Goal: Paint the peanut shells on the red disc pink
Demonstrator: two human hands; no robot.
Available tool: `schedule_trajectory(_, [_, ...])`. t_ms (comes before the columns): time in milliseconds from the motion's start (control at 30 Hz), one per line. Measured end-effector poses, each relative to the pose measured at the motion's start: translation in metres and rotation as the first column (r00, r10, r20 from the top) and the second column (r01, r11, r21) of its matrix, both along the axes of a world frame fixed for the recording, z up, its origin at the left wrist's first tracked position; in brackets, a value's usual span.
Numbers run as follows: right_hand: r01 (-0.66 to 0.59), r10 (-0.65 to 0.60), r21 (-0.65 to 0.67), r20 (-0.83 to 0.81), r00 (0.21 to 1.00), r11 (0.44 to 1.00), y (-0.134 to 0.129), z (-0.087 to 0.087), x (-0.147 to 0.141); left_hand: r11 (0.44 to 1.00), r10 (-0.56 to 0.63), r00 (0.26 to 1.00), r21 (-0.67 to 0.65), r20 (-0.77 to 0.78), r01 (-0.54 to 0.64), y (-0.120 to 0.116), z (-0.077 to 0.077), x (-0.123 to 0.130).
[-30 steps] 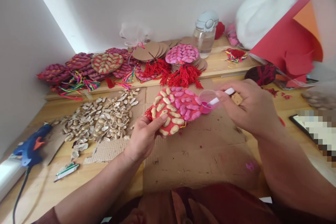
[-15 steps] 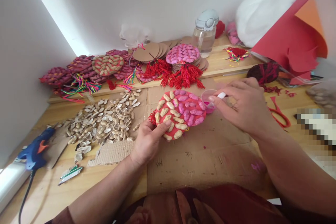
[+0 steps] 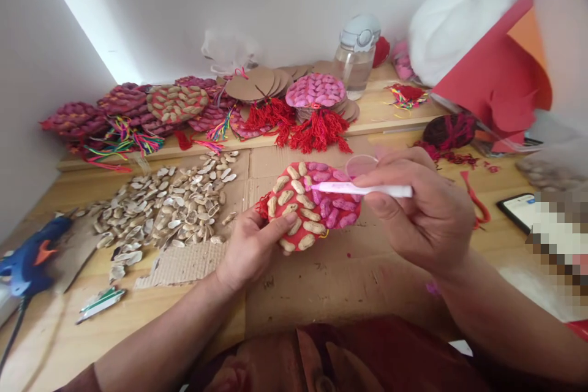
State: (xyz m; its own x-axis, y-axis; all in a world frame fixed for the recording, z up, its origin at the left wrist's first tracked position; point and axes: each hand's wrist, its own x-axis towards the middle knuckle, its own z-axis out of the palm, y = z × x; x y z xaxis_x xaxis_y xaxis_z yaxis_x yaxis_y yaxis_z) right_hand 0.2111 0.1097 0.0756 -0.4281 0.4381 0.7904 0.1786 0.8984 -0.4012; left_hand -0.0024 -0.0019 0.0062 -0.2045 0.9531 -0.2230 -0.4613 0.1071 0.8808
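Note:
My left hand [image 3: 252,245] grips a round red disc [image 3: 294,239] by its lower left edge, thumb on top. Peanut shells are stuck over the disc; those on the right are painted pink, those on the left are plain tan. A red tassel shows beside my left fingers. In my right hand [image 3: 413,214] is a white marker pen [image 3: 362,188], pinched between thumb and fingers. Its pink tip points left and lies at a shell near the disc's middle. Behind the marker, a small clear cup [image 3: 361,164] is partly hidden by my right hand.
Loose peanut shells [image 3: 174,202] lie heaped on cardboard at left, near a blue glue gun [image 3: 37,251]. Along the back ledge sit finished shell discs [image 3: 177,103], cardboard circles [image 3: 257,82] and a water bottle [image 3: 356,61]. Red scissors [image 3: 480,214] and a phone [image 3: 517,208] lie at right.
My right hand has brought the marker from over the cup to the shells, its tip turned left and its shaft in full view. My left hand keeps holding the disc. The view has shifted slightly.

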Motion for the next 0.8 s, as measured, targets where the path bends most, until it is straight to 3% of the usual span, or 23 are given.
schedule_trajectory(100, [-0.041,0.04,0.014,0.048,0.998,0.999,0.0003,-0.0021,-0.0031,1.0,0.0,1.0,-0.002,0.028,0.0,0.0002,0.0046,0.0019])
schedule_trajectory(500, [0.019,-0.027,0.116,0.073,0.997,0.993,0.0036,-0.0057,-0.0016,1.0,0.006,0.997,-0.03,0.074,-0.004,0.001,0.0084,0.0061])
schedule_trajectory(800, [0.006,-0.011,0.061,0.079,0.997,0.998,0.0042,-0.0058,-0.0028,0.998,0.005,0.999,-0.06,0.032,-0.003,0.0008,0.0048,0.0037])
